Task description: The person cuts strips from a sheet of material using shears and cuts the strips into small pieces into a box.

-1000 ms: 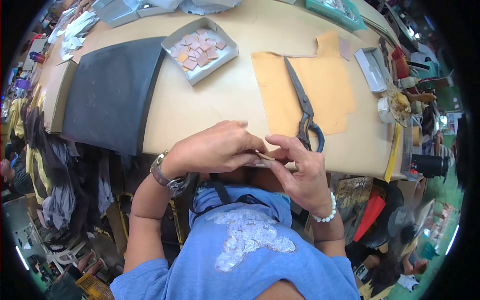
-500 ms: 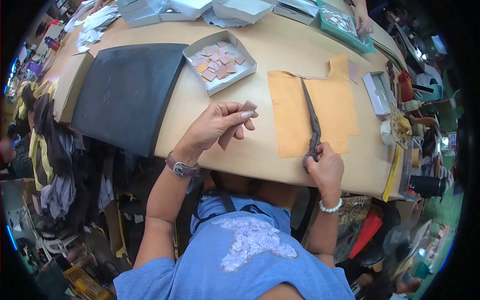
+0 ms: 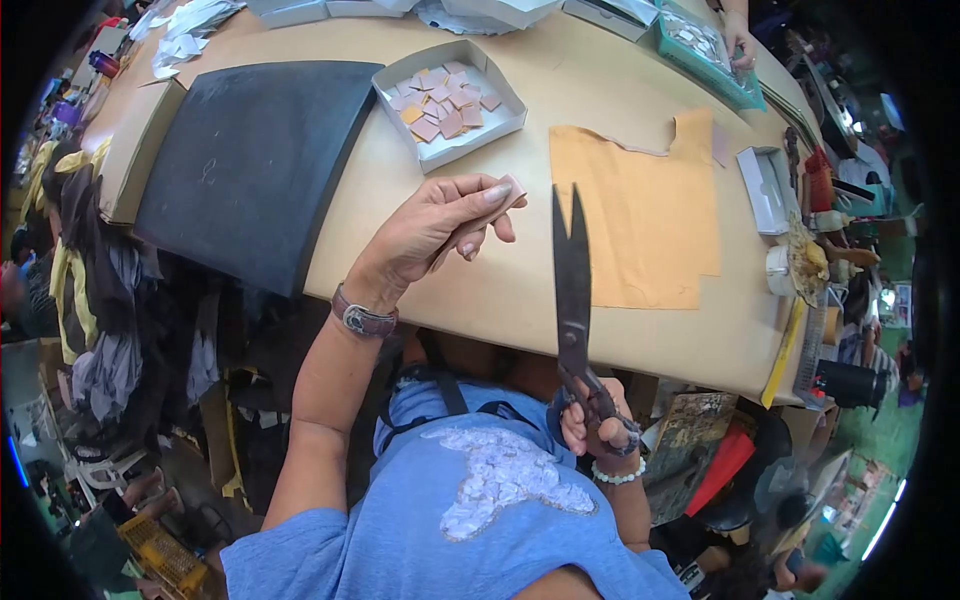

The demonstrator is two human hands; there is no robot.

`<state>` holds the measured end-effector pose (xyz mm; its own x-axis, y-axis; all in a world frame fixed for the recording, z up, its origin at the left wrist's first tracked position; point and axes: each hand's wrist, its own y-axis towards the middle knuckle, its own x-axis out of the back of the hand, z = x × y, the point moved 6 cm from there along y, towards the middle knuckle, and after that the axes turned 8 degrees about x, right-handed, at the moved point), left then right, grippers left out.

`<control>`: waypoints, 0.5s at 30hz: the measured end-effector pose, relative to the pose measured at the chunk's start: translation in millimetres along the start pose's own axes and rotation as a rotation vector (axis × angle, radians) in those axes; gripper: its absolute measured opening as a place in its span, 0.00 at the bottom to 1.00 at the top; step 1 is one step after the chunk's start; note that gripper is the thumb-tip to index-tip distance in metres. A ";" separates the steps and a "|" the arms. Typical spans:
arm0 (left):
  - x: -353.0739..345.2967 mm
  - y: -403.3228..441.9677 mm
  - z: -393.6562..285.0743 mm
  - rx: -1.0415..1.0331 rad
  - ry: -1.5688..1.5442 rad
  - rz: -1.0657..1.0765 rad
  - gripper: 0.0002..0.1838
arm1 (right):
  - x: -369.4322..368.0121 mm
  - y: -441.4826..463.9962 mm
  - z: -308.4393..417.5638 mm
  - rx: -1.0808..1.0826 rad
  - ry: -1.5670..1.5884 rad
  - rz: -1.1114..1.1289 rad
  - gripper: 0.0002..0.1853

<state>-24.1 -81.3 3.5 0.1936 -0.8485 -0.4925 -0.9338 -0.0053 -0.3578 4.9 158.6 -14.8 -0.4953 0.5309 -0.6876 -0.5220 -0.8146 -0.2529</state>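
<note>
Between the thumb and fingers of my left hand [image 3: 435,225] is a narrow pinkish strip [image 3: 515,188], raised over the table's near edge. My right hand [image 3: 600,425] grips the handles of large dark scissors [image 3: 573,300], their blades pointing away from me and slightly apart. The strip and the blades do not touch. Beyond the scissors an orange-tan sheet [image 3: 650,220] with an irregular cut outline lies flat. A white box [image 3: 475,150] holds several small pinkish and orange squares.
A black board [image 3: 255,170] lies left, beside a cardboard box [image 3: 145,150]. At right are a small white box [image 3: 768,190], a cup [image 3: 779,270] and a yellow strip [image 3: 783,350]. Another person's hand [image 3: 740,45] is by a green tray [image 3: 710,85] at the back.
My hands have separated. My right hand took hold of the scissors on the sheet, lifted them and brought them back toward my body. My left hand moved up with the strip.
</note>
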 end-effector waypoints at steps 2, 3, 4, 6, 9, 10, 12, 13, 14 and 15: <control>0.6 0.6 -0.1 -0.015 -0.014 -0.023 0.14 | -0.3 -1.9 -2.2 -0.069 -0.070 0.015 0.31; 1.3 0.7 -0.1 -0.023 -0.021 -0.035 0.14 | -1.7 -2.0 -2.6 -0.085 -0.080 0.021 0.31; 0.9 0.1 -0.4 -0.023 -0.022 -0.030 0.14 | -3.1 -2.6 -3.8 -0.102 -0.089 0.025 0.32; 0.3 -1.0 -3.2 -0.022 -0.021 -0.019 0.13 | -4.2 -2.3 -5.3 -0.111 -0.090 0.023 0.32; -0.2 -1.2 -4.2 -0.020 0.006 0.012 0.13 | -5.3 -0.3 -6.2 -0.113 -0.072 0.031 0.32; -0.4 -2.2 -3.7 -0.006 0.032 0.009 0.13 | -5.8 0.7 -6.8 -0.102 -0.063 0.028 0.32; -1.4 -4.3 -3.5 0.022 0.082 0.006 0.12 | -7.4 3.0 -6.8 -0.090 -0.044 0.036 0.31; -2.1 -4.7 -3.9 0.031 0.123 0.019 0.12 | -8.4 5.1 -6.4 -0.089 -0.034 0.047 0.31; -2.5 -4.9 -4.1 0.041 0.163 0.032 0.12 | -9.6 7.0 -6.4 -0.088 -0.024 0.058 0.31; -2.7 -5.7 -3.8 0.053 0.203 0.045 0.11 | -11.3 8.8 -6.7 -0.076 -0.003 0.057 0.30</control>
<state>-20.4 -81.0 9.9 0.0824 -0.9366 -0.3407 -0.9220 0.0581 -0.3828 10.5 143.8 -13.9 -0.5251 0.4835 -0.7004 -0.4388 -0.8589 -0.2639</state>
